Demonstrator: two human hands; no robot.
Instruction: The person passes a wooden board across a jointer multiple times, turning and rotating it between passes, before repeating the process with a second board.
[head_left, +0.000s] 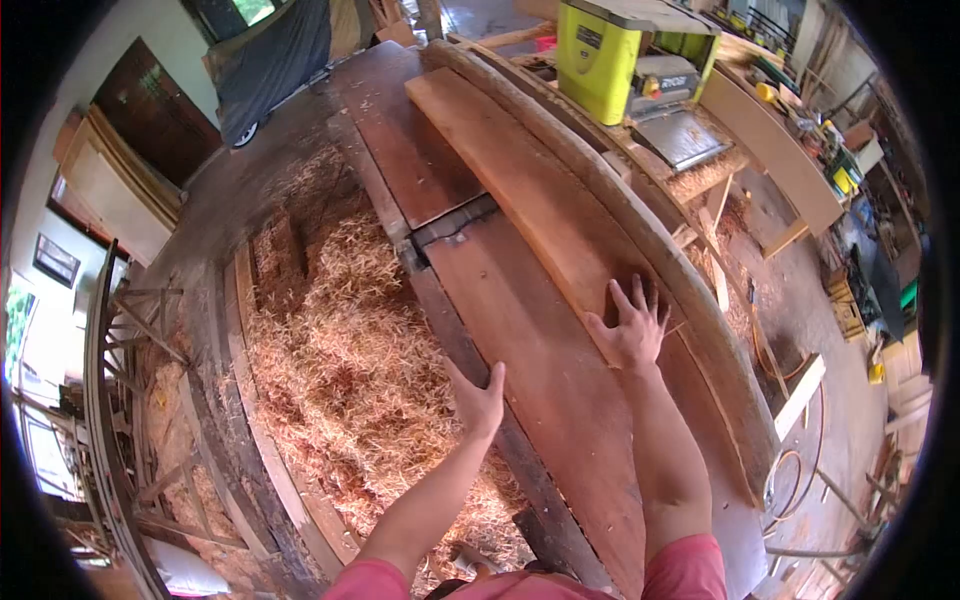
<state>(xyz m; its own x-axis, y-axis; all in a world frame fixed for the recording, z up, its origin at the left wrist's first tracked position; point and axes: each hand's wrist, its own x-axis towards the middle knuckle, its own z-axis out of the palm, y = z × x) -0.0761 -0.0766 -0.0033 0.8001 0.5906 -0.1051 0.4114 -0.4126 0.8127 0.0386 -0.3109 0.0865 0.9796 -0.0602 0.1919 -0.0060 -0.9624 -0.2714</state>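
Note:
My right hand (636, 326) lies on the near end of a reddish-brown wooden plank (525, 195), its fingers spread. The plank stretches away from me along the worktop, beside a long slab with a rough, curved edge (712, 345). My left hand (478, 400) holds nothing, with thumb and fingers apart. It hovers near the left edge of the brown worktop (545, 380), above or beside the dark edge beam (455, 335); whether it touches cannot be told.
A heap of wood shavings (345, 350) lies left of the worktop. Beyond the slab stands a green planer (625, 65) on a wooden stand. A hose (790, 485) hangs at the right. Timber frames (110, 400) and leaning boards (125, 180) line the left side.

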